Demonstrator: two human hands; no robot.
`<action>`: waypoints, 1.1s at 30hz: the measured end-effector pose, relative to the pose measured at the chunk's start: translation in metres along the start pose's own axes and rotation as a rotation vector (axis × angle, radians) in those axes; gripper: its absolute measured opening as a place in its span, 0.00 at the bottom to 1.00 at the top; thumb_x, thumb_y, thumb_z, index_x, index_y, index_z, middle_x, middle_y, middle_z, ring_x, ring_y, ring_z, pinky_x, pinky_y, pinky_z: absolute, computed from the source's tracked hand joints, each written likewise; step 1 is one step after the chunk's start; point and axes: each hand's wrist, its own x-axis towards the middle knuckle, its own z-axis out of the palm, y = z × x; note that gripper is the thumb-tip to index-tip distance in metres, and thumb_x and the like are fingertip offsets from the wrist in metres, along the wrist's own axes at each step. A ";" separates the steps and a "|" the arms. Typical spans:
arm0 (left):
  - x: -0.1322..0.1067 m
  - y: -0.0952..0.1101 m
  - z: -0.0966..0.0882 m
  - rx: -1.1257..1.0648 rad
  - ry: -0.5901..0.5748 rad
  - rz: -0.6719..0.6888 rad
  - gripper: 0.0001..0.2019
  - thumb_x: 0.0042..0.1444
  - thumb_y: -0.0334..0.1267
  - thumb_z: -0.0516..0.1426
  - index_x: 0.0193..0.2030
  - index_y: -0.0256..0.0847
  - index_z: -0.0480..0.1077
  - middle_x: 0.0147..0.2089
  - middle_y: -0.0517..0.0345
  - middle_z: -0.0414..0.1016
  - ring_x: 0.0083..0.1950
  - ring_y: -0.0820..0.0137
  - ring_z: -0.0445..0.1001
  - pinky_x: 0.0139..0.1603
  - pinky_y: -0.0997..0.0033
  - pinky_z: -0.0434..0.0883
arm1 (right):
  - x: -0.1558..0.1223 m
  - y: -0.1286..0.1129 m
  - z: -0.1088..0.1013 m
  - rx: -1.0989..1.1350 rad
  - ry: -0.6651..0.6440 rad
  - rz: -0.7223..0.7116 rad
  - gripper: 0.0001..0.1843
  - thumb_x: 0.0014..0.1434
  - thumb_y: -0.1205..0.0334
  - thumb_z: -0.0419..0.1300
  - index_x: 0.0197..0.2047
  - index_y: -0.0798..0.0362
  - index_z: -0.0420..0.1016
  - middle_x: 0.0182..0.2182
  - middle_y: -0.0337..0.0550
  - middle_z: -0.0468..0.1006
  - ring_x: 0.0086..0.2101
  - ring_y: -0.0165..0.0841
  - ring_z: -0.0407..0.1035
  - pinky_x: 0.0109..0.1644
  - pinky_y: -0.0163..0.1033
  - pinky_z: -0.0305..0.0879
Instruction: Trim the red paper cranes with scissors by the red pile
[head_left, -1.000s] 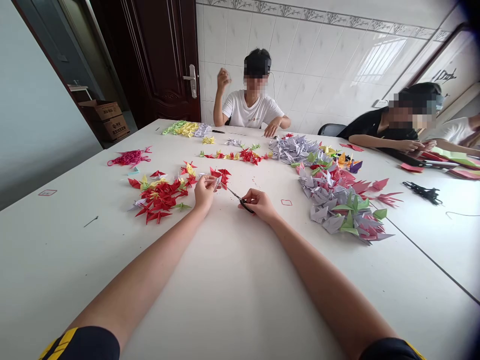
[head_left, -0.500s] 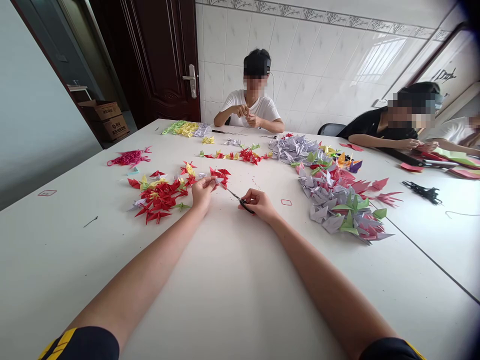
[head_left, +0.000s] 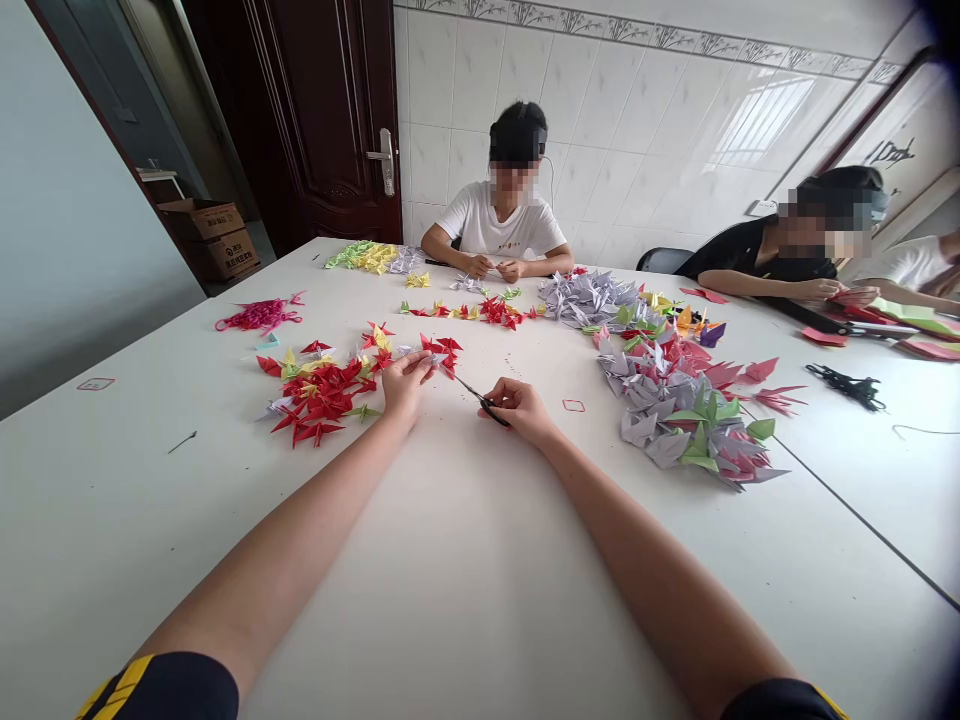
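Note:
My left hand (head_left: 403, 388) pinches a pale purple paper crane (head_left: 426, 360), its fingers closed around it. Red paper cranes (head_left: 445, 347) sit just beyond those fingertips. Small black-handled scissors (head_left: 489, 408) are in my right hand (head_left: 521, 410), with the fingers curled round the handles. Their blades point left toward the crane at my left fingertips; whether the tips touch it is too small to tell. Left of my left hand lies a pile of red, yellow and purple cranes (head_left: 319, 392).
A large heap of purple, pink and green cranes (head_left: 675, 400) lies to the right. Pink cord (head_left: 259, 316) is at the left, black cord (head_left: 846, 386) at the right. Across the white table (head_left: 450, 560) sits a person in white (head_left: 501, 225); others sit at the right.
My hands stay nearly in place with the crane and scissors. The person opposite has lowered their hands to the table.

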 end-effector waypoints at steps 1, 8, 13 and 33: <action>0.000 0.000 0.000 -0.002 0.000 -0.001 0.12 0.42 0.35 0.68 0.35 0.36 0.78 0.36 0.51 0.78 0.35 0.69 0.77 0.49 0.58 0.74 | 0.000 0.000 0.000 -0.002 0.000 -0.007 0.18 0.44 0.51 0.70 0.29 0.50 0.67 0.28 0.42 0.80 0.29 0.37 0.75 0.20 0.32 0.54; 0.000 0.000 0.001 0.007 0.003 -0.009 0.14 0.39 0.38 0.69 0.34 0.36 0.78 0.36 0.51 0.79 0.36 0.69 0.76 0.49 0.60 0.74 | 0.001 0.004 0.001 -0.031 0.006 -0.053 0.16 0.45 0.54 0.69 0.28 0.50 0.67 0.24 0.38 0.77 0.21 0.29 0.66 0.24 0.34 0.56; 0.000 0.000 0.001 0.005 0.008 -0.008 0.15 0.38 0.39 0.70 0.34 0.36 0.78 0.36 0.51 0.79 0.39 0.67 0.77 0.49 0.59 0.75 | 0.000 0.004 0.002 -0.124 0.049 -0.078 0.12 0.46 0.57 0.68 0.30 0.50 0.68 0.24 0.37 0.77 0.21 0.28 0.62 0.25 0.34 0.54; 0.001 0.000 0.002 -0.073 0.061 -0.013 0.11 0.41 0.33 0.67 0.33 0.34 0.75 0.33 0.53 0.78 0.35 0.69 0.79 0.48 0.61 0.75 | -0.003 0.001 0.009 -0.448 0.238 -0.212 0.08 0.45 0.60 0.64 0.31 0.50 0.71 0.20 0.33 0.70 0.23 0.28 0.56 0.28 0.35 0.54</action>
